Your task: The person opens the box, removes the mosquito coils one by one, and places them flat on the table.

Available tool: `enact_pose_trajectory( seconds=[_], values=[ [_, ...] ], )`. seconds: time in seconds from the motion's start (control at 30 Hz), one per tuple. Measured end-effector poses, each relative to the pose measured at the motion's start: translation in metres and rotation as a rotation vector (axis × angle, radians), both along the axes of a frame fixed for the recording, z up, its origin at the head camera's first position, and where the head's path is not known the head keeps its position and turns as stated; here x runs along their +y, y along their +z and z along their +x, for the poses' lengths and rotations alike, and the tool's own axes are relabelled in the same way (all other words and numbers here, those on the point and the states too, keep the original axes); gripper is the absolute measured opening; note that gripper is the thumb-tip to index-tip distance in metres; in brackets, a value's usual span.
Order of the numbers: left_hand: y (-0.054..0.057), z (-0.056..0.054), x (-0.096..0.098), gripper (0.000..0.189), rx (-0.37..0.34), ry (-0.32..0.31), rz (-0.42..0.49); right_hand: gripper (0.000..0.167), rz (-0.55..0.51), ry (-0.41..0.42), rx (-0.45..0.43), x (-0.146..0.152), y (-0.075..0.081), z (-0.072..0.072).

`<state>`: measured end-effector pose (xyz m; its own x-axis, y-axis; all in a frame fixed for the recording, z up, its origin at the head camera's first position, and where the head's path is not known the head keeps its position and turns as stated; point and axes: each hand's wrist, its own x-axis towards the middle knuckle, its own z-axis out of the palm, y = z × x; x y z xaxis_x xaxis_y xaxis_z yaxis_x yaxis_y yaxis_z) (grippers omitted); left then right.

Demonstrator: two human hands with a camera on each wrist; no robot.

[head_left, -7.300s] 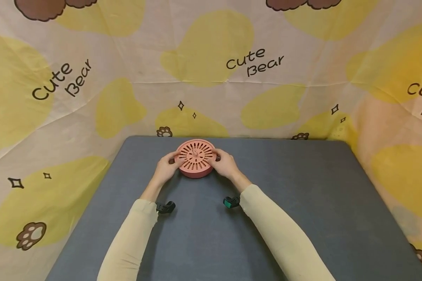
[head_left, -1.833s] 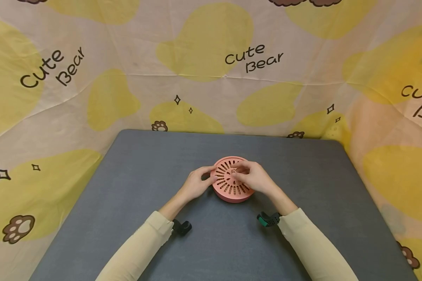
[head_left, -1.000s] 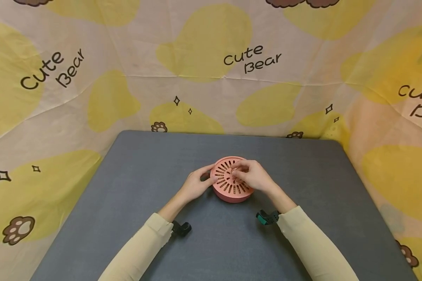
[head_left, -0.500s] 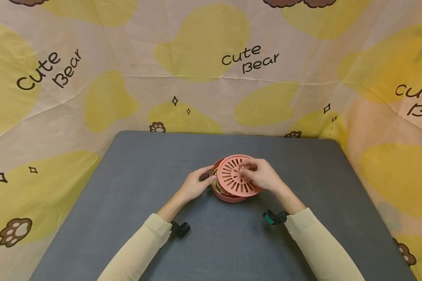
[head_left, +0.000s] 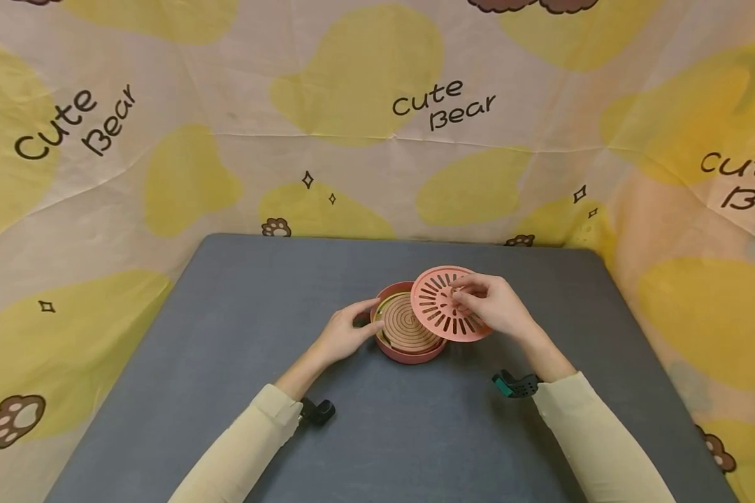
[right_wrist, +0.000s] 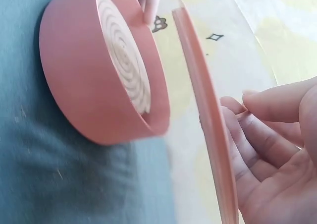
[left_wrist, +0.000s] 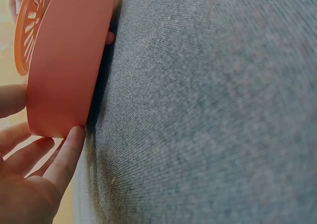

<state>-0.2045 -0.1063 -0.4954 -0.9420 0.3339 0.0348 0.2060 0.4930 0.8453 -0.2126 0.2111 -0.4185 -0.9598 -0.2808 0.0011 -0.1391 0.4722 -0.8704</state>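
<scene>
A round pink mosquito coil box point(head_left: 410, 358) sits on the table, uncovered over most of its top. Inside lies a tan spiral mosquito coil point(head_left: 405, 323) with a yellow-green edge around it. My left hand point(head_left: 341, 337) holds the box's left side; the left wrist view shows the thumb near the rim and the fingertips against the wall point(left_wrist: 69, 60). Held above and to the right of the box is its slotted pink lid point(head_left: 429, 307), overlapping the coil in the head view. My right hand point(head_left: 498, 306) pinches the small knob in the lid's centre between thumb and fingers.
A blue-grey cloth-covered table point(head_left: 377, 433) extends around the box. Behind it hangs a cream and yellow printed curtain point(head_left: 352, 84), which also runs down both sides. Each wrist wears a dark camera strap point(head_left: 517, 384).
Earlier, the box was moved right and nearer, and the right hand took the lid's knob. Over the last half second the lid shifted further right off the box, exposing the coil. The left hand stayed put.
</scene>
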Motion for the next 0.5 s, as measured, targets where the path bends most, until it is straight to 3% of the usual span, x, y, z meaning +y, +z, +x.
enact_pose_trajectory(
  seconds=[0.5],
  values=[
    [0.004,0.003,0.001,0.055,-0.002,0.018,-0.003,0.033,0.062,-0.072,0.020,0.036,0.013,-0.021]
  ],
)
